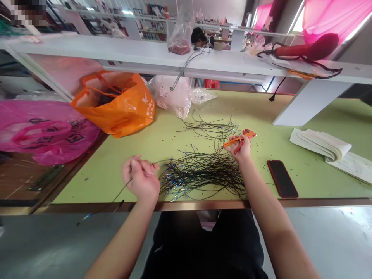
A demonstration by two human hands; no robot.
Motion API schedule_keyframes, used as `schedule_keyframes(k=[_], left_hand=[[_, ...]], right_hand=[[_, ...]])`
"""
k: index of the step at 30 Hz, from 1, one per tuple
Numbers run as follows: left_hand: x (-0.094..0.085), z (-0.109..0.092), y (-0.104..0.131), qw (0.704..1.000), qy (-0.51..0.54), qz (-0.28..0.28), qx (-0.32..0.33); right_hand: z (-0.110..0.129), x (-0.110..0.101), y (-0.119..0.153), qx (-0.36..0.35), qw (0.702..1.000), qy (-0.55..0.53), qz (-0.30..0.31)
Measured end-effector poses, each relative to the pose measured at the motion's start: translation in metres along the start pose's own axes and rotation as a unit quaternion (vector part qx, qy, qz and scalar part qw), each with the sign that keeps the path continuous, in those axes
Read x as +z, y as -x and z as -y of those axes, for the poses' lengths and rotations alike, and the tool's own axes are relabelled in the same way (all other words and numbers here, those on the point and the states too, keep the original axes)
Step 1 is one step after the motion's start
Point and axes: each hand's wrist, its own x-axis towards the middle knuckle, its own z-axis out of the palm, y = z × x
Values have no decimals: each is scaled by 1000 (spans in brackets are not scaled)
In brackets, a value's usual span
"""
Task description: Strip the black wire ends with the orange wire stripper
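Note:
My left hand [141,176] is closed on a thin black wire [118,195], left of a large heap of wires. One end of that wire hangs past the table's front edge, with a blue and silver tip. In my right hand [242,149] is a pair of orange-and-red wire strippers [240,141], held above the right side of the heap. Below and between my hands lies the heap of black wires [206,174], many with blue and silver ends toward the left. A smaller bunch of wires [207,127] is spread out behind it.
A phone [282,178] and folded papers [321,144] lie to the right. Orange [128,104] and pink [49,131] bags stand left. Clear plastic bags [173,93] sit behind the wires. A white shelf [139,50] spans the back, carrying a red heat gun [308,49]. A person sits beyond.

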Motion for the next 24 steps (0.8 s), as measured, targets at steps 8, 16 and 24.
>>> schedule_keyframes(k=[8,16,24], left_hand=[[-27,-13,20,998,-39,18,-40],[-45,-21,13,996,-52,34,-58],[-54,-18,18,992,-46,26,-112]], right_hand=[[-5,22,-15,-9,996,86,-4],[12,36,-13,-1,995,96,-5],[47,70,-38,-77,996,15,48]])
